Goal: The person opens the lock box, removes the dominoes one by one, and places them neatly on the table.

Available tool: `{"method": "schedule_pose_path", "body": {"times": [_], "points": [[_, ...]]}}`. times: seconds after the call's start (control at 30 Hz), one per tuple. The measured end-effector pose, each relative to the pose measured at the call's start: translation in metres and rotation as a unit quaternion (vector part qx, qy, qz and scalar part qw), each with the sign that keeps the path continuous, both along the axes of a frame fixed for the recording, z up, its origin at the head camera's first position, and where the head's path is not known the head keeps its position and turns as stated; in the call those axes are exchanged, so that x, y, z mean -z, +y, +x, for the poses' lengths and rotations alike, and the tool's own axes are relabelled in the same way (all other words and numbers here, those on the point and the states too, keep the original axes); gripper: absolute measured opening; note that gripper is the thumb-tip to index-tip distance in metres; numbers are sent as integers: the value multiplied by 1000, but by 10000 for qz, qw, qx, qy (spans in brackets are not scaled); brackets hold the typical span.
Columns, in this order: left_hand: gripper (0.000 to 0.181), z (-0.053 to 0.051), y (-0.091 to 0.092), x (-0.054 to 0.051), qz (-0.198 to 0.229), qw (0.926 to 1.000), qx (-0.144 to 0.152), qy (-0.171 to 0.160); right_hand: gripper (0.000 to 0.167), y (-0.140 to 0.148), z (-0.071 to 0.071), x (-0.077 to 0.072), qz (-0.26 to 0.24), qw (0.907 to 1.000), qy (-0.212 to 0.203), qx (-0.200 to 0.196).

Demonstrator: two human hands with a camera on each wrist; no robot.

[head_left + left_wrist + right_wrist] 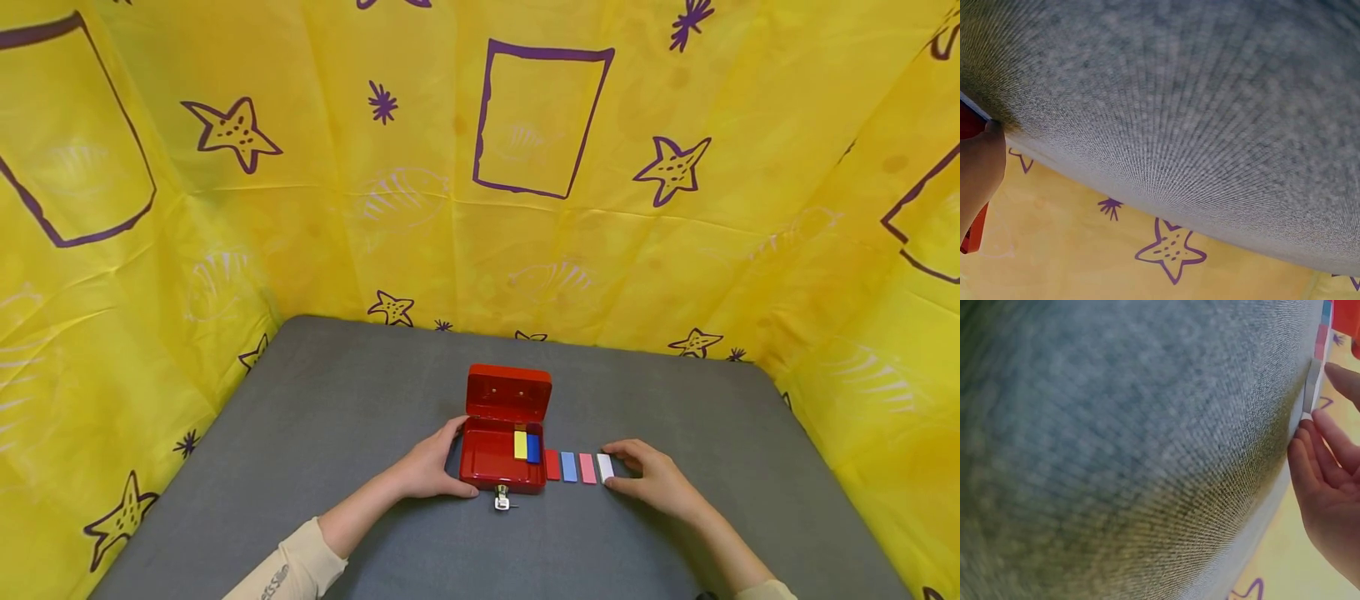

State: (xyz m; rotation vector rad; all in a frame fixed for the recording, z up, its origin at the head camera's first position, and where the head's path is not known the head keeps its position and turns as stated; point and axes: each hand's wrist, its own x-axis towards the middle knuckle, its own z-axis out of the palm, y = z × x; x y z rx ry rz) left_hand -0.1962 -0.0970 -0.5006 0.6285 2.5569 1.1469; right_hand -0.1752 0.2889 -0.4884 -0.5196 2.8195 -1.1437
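A red metal cash box sits on the grey table with its lid raised. Inside, against the right wall, lie a yellow block and a dark blue block. My left hand holds the box's left side, fingers at the back corner and thumb at the front. To the right of the box, a red block, a light blue block and a pink block lie in a row. At the row's right end my right hand pinches a white block by its two ends.
A silver latch with what looks like a key sticks out from the box's front. Yellow cloth with purple starfish drawings walls the table at the back and sides.
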Motion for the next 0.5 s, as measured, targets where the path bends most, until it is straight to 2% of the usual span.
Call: {"method": "schedule_pose_path", "body": {"times": [0.23, 0.5], "points": [[102, 0, 0, 0, -9, 10000, -14, -5, 41, -1, -1, 2, -156, 9995, -72, 264], [102, 1, 0, 0, 55, 10000, 3, -4, 37, -4, -1, 1, -420, 9981, 63, 441]]}}
